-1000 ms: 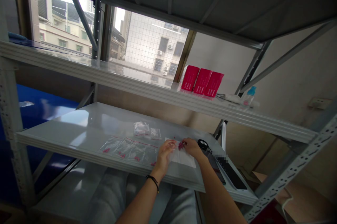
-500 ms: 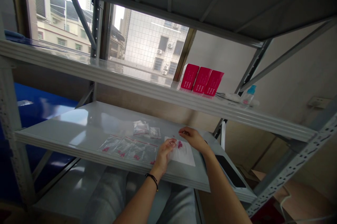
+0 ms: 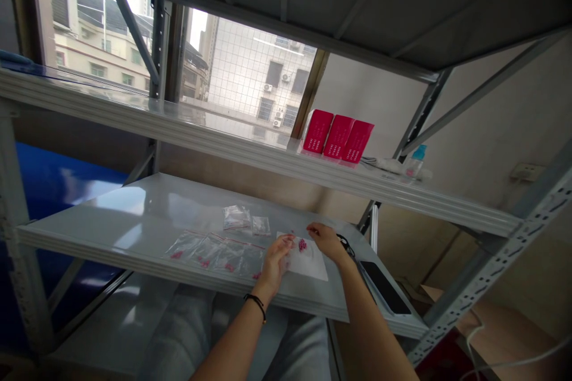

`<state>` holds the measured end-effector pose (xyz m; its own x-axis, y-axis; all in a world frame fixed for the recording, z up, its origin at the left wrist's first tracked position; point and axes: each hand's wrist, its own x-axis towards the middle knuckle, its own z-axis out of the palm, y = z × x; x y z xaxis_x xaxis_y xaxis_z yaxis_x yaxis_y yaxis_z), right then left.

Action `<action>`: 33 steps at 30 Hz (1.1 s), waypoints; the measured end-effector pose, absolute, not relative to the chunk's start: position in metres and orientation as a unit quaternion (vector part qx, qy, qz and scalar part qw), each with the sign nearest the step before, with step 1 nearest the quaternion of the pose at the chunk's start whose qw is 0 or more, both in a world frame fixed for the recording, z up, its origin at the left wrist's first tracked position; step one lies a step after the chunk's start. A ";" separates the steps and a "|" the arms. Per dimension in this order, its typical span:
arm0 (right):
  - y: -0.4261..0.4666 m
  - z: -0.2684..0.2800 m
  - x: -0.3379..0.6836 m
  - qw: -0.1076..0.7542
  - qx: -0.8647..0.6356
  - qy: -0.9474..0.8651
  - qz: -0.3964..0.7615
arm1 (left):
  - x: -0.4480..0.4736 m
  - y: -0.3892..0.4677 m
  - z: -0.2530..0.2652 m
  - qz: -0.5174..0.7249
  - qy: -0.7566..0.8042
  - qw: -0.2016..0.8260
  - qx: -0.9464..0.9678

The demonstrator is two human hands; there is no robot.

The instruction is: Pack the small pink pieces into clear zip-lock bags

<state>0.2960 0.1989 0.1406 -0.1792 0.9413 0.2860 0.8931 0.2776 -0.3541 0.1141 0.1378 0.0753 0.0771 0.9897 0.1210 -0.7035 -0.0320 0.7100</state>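
Grey metal shelving fronts a window, with three red boxes (image 3: 338, 136) on the upper shelf whose white lettering is too small to read. On the lower shelf (image 3: 134, 214), the left hand (image 3: 276, 259) pinches a clear bag (image 3: 286, 262) on white paper (image 3: 310, 262), pink beads (image 3: 302, 244) just beside its fingers; whether the right hand (image 3: 326, 241), fingers curled, holds anything cannot be told
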 end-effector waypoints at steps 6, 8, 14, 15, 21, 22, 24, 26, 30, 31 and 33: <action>0.209 0.093 0.309 0.172 -0.647 -0.742 0.032 | 0.114 0.139 0.072 0.632 0.218 0.668 0.328; 0.210 0.088 0.310 0.169 -0.648 -0.742 0.029 | 0.113 0.138 0.073 0.632 0.212 0.668 0.331; 0.213 0.087 0.309 0.162 -0.643 -0.748 0.029 | 0.113 0.137 0.077 0.635 0.214 0.666 0.328; 0.213 0.087 0.309 0.160 -0.642 -0.749 0.026 | 0.113 0.137 0.076 0.633 0.214 0.668 0.327; 0.213 0.084 0.304 0.147 -0.634 -0.759 0.013 | 0.114 0.138 0.073 0.626 0.216 0.675 0.326; 0.213 0.084 0.304 0.146 -0.633 -0.761 0.011 | 0.113 0.138 0.074 0.623 0.217 0.676 0.327; 0.213 0.083 0.303 0.145 -0.629 -0.764 0.009 | 0.112 0.136 0.076 0.623 0.219 0.676 0.329; 0.213 0.083 0.301 0.144 -0.626 -0.766 0.009 | 0.112 0.134 0.078 0.624 0.219 0.674 0.328; 0.212 0.083 0.299 0.143 -0.624 -0.768 0.006 | 0.111 0.134 0.078 0.626 0.218 0.672 0.330; 0.212 0.083 0.299 0.143 -0.624 -0.768 0.005 | 0.112 0.134 0.077 0.626 0.218 0.671 0.332; 0.212 0.083 0.299 0.141 -0.623 -0.769 0.001 | 0.112 0.136 0.075 0.626 0.218 0.671 0.333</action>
